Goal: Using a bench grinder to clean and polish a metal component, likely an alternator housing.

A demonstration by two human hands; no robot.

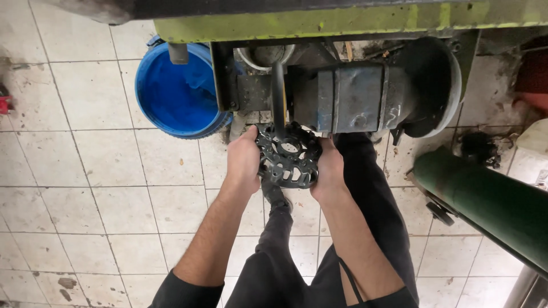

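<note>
Hands: left hand and right hand each grip a side of the black perforated disc | disc sits below the bench vise | blue bucket on floor beside.

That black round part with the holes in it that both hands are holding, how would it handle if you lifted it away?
The black perforated disc looks like rigid metal, so probably stiff and fairly heavy for its size. The left hand and right hand grip opposite edges. Its dark, possibly greasy surface may be slippery. Set on edge, it would likely roll.
</note>
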